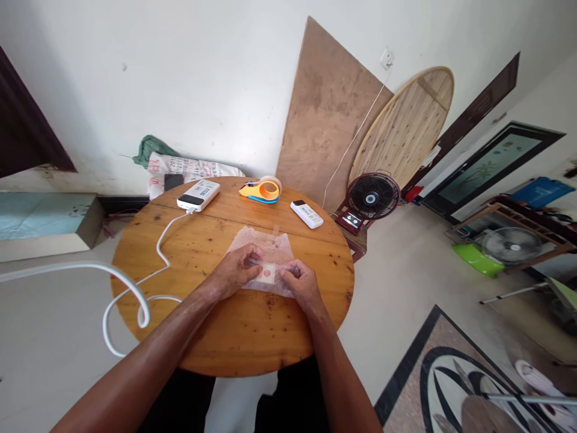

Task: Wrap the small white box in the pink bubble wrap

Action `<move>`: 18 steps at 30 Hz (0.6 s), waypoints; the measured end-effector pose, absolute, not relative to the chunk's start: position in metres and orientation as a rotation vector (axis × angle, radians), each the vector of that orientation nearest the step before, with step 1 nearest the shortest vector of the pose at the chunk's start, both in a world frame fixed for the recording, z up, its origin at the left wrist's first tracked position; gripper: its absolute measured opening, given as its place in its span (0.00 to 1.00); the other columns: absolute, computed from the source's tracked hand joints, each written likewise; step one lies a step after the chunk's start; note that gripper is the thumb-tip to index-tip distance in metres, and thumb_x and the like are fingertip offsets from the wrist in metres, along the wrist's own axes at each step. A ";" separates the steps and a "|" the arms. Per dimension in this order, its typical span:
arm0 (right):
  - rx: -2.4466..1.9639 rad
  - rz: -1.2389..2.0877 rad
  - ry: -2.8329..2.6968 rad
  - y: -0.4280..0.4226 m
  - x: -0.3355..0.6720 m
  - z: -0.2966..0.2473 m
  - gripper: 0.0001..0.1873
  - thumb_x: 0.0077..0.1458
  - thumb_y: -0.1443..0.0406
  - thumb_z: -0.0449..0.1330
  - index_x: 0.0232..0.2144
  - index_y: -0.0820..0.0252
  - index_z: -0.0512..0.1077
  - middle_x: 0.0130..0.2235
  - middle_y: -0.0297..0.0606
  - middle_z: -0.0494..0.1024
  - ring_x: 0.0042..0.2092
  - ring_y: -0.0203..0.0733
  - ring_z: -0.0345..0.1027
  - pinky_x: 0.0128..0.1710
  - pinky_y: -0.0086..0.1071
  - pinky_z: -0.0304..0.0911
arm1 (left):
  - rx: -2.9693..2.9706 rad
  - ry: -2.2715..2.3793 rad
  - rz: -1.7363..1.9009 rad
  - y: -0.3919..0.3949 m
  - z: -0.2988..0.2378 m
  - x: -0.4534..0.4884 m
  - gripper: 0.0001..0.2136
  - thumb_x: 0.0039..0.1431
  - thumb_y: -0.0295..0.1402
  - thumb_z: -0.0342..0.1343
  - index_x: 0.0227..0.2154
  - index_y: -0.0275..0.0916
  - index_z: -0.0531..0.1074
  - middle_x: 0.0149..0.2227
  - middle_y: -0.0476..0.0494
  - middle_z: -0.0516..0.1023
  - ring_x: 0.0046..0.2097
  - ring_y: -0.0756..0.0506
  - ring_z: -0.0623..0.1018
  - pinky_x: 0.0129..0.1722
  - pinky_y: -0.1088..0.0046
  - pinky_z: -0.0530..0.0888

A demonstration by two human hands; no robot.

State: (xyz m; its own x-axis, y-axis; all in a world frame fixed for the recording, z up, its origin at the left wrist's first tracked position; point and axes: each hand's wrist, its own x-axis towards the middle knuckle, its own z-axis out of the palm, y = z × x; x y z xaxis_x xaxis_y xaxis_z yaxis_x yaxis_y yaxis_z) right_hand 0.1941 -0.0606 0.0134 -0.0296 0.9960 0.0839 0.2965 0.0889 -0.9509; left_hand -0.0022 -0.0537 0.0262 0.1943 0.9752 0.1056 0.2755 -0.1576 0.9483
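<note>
A sheet of clear bubble wrap (243,239) lies on the round wooden table (198,240) in front of me. On it rests a small flat whitish item with red print (267,274); its kind is not clear. My left hand (238,269) is bent over the left side, fingers pinched on the wrap's folded edge. My right hand (300,282) pinches the wrap at the right side of the printed item. The fingertips partly cover the item's edges.
Toward the table's back stand a white power bank (199,195) with a plugged-in white cable (163,240), an orange tape dispenser (261,189) and a smaller white device (307,214). A fan (373,198) stands beyond the right edge. A wooden board (329,114) leans on the wall.
</note>
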 end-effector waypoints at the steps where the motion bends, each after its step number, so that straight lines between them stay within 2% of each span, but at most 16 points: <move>1: -1.361 0.956 -1.501 -0.060 0.194 0.012 0.10 0.43 0.60 0.61 0.23 0.60 0.66 0.21 0.28 0.64 0.23 0.31 0.54 0.22 0.24 0.51 | 1.594 1.218 1.015 -0.053 0.026 -0.002 0.14 0.45 0.37 0.56 0.36 0.38 0.69 0.34 0.47 0.75 0.35 0.47 0.74 0.30 0.74 0.70; 5: -1.369 0.859 -1.566 -0.059 0.194 0.008 0.08 0.45 0.62 0.59 0.28 0.59 0.66 0.22 0.27 0.65 0.24 0.32 0.55 0.23 0.25 0.53 | 1.575 1.202 1.023 -0.052 0.025 0.000 0.14 0.46 0.37 0.56 0.36 0.38 0.69 0.33 0.47 0.74 0.35 0.47 0.75 0.32 0.74 0.71; 8: -1.388 0.779 -1.641 -0.059 0.194 0.007 0.12 0.46 0.63 0.58 0.36 0.59 0.67 0.25 0.29 0.69 0.26 0.34 0.60 0.26 0.26 0.57 | 1.574 1.190 1.017 -0.051 0.024 0.000 0.13 0.46 0.37 0.56 0.35 0.38 0.69 0.33 0.48 0.74 0.35 0.48 0.74 0.33 0.74 0.71; 11: -1.406 0.630 -1.754 -0.059 0.196 0.008 0.13 0.48 0.64 0.57 0.40 0.59 0.68 0.31 0.33 0.73 0.30 0.36 0.64 0.30 0.28 0.60 | 1.568 1.184 1.000 -0.051 0.024 0.000 0.13 0.45 0.37 0.56 0.35 0.37 0.69 0.32 0.47 0.74 0.35 0.48 0.74 0.32 0.74 0.71; 15: -1.351 0.274 -1.947 -0.066 0.197 0.023 0.11 0.52 0.69 0.54 0.39 0.59 0.70 0.41 0.40 0.73 0.42 0.41 0.65 0.41 0.32 0.59 | 1.568 1.176 1.010 -0.051 0.024 0.000 0.13 0.46 0.37 0.55 0.35 0.37 0.69 0.32 0.48 0.74 0.34 0.48 0.74 0.32 0.75 0.71; 18: -1.339 -0.017 -2.161 -0.079 0.188 0.042 0.11 0.55 0.70 0.52 0.37 0.57 0.72 0.43 0.40 0.73 0.45 0.43 0.61 0.46 0.36 0.53 | 1.591 1.155 1.010 -0.050 0.022 0.000 0.12 0.47 0.36 0.54 0.35 0.37 0.69 0.32 0.47 0.75 0.35 0.48 0.74 0.33 0.74 0.71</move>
